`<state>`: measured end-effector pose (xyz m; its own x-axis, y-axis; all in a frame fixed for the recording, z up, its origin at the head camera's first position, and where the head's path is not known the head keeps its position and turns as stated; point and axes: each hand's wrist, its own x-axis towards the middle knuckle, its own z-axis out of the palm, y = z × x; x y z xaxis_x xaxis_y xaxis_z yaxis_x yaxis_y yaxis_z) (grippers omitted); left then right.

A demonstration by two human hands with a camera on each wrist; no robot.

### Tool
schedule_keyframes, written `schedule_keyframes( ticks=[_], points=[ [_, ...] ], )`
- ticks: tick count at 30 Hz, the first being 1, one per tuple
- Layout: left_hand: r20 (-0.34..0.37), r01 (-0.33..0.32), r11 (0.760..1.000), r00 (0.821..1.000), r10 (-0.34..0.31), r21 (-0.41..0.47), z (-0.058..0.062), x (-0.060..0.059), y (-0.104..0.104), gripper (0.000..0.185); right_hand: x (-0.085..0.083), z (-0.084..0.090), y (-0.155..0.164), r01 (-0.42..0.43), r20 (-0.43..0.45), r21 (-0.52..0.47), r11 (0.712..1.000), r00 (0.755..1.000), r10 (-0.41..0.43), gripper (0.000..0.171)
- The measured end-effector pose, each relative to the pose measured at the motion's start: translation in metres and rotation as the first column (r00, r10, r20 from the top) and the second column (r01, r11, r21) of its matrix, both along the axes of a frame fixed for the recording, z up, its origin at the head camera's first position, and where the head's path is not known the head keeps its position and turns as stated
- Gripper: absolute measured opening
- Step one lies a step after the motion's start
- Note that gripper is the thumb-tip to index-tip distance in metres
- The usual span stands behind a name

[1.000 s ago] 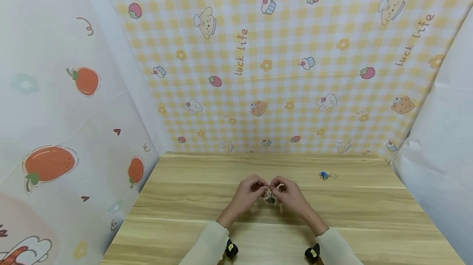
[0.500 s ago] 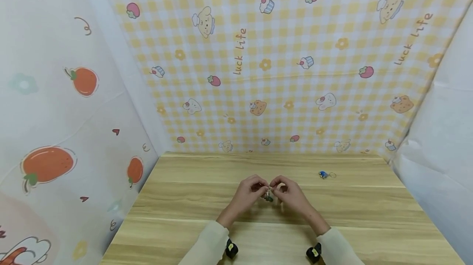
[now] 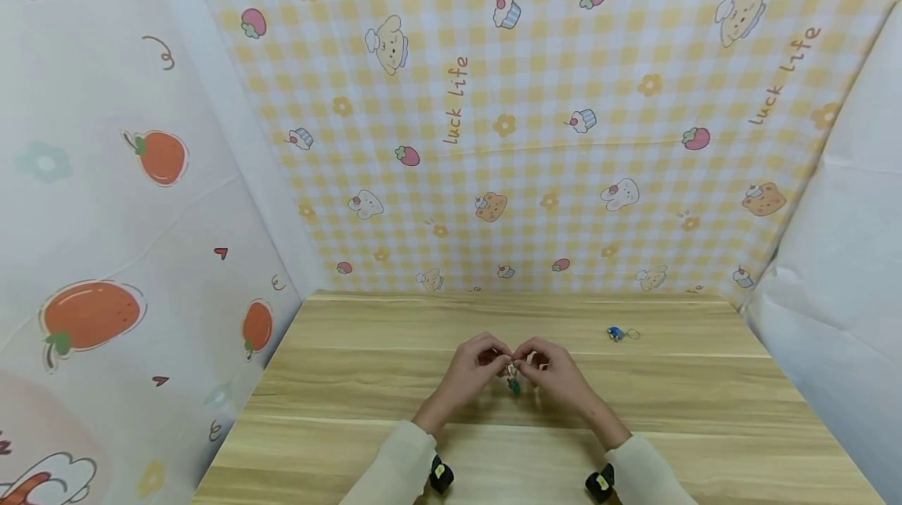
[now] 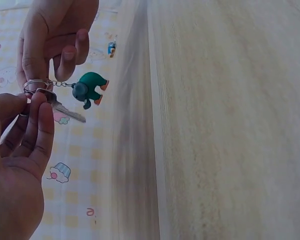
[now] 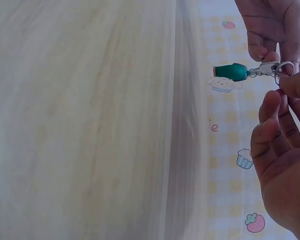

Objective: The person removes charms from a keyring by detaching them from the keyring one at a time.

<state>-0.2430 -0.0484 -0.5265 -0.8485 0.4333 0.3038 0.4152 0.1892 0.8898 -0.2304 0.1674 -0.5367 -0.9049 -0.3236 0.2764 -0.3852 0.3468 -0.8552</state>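
Observation:
Above the table's middle, my left hand [image 3: 474, 366] and right hand [image 3: 553, 370] meet fingertip to fingertip. Between them is a split key ring [image 4: 36, 86], and each hand pinches it between thumb and fingers. A silver key [image 4: 70, 112] sticks out by the left fingertips in the left wrist view, its head partly covered by them. From the ring, a short chain carries a green animal charm [image 4: 91, 88] with a dark grey head and orange feet. In the right wrist view the charm [image 5: 231, 72] points away from both hands.
A blue charm [image 3: 615, 333] with its own thin ring [image 3: 634, 334] lies on the wooden table [image 3: 366, 380], behind and right of my hands. A yellow checked cloth [image 3: 507, 168] hangs behind the table, with pale walls at both sides.
The green charm has swung and turned between the hands and now hangs a little lower. Both hands stay in nearly the same place, with small fingertip shifts at the ring.

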Motion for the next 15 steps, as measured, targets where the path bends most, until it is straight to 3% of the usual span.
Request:
schedule_keyframes(
  ticks=[4, 10, 15],
  points=[
    [0.004, 0.010, 1.000, 1.000, -0.010, -0.003, 0.0003, 0.0001, -0.0003, 0.008, -0.0001, 0.0005, -0.0007, 0.016, 0.018, -0.003, 1.000, 1.000, -0.016, 0.005],
    [-0.010, 0.023, 0.999, 1.000, -0.023, -0.025, -0.0018, 0.0000, 0.0001, 0.009, 0.0010, 0.0032, -0.0015, 0.097, 0.111, -0.009, 0.995, 0.989, -0.096, 0.005],
    [-0.014, 0.018, 0.999, 1.000, -0.018, -0.037, -0.0018, 0.0008, 0.0001, 0.009, 0.0000, 0.0026, -0.0009, 0.072, 0.133, -0.002, 0.997, 0.989, -0.071, 0.005]
  ],
)
